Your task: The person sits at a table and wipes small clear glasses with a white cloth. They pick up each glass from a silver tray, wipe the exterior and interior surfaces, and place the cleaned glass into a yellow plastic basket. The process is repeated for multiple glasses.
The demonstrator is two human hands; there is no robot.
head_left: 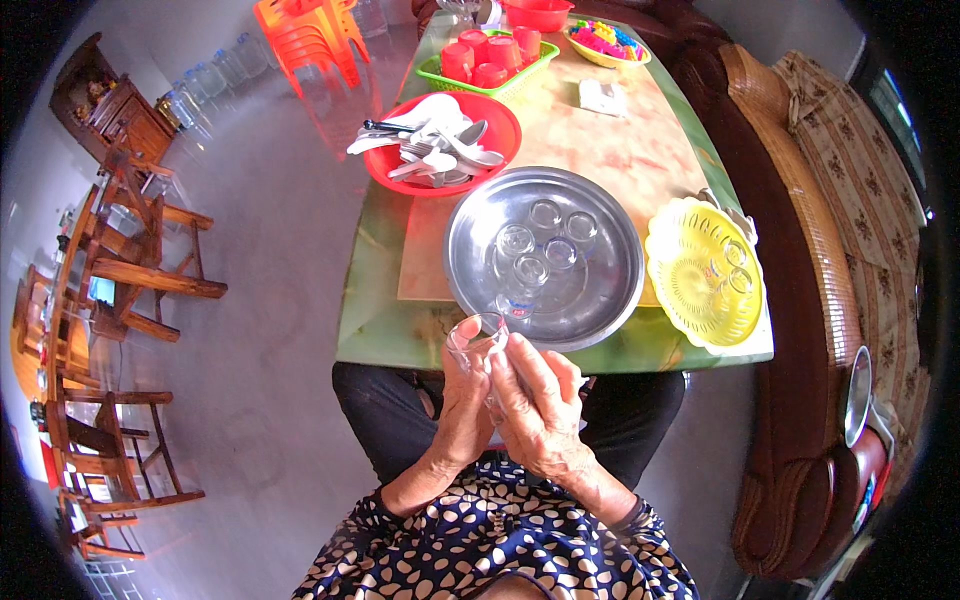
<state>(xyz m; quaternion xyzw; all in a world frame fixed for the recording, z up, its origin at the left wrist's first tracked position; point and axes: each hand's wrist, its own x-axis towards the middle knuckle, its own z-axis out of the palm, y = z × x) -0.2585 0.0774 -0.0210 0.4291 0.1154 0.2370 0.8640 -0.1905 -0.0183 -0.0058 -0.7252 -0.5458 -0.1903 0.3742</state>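
In the head view, the glass (478,335) is between the two hands, above the lap and just off the near edge of the table (390,320); the left hand (460,405) curls round its left side, gripping it, with part of the fingers hidden; the right hand (540,425) closes on it from the right, its fingers lying nearly straight along the wall toward the rim; whether a cloth lies between fingers and glass, I cannot tell.

The glass looks light, stiff and thin-walled, so likely fragile, and slippery if wet; the surest hold seems to be round the lower wall, near the base, with light pressure and little load on the rim; its open mouth points up and away from the person, toward the tray (600,295); its long axis seems to run from the mouth back down between the palms, tilted slightly left at the top; the base is mostly covered, so the exact tilt is unclear.

Beyond the hands, small glasses (560,252) stand in the tray, one with a coloured mark (517,308) nearest the hands; to the right, a yellow basket (685,300) holds more glasses (738,281); to the far left of the tray, a red basin (512,135) holds spoons (440,130); behind it, a green basket (530,72) holds red cups (503,55).
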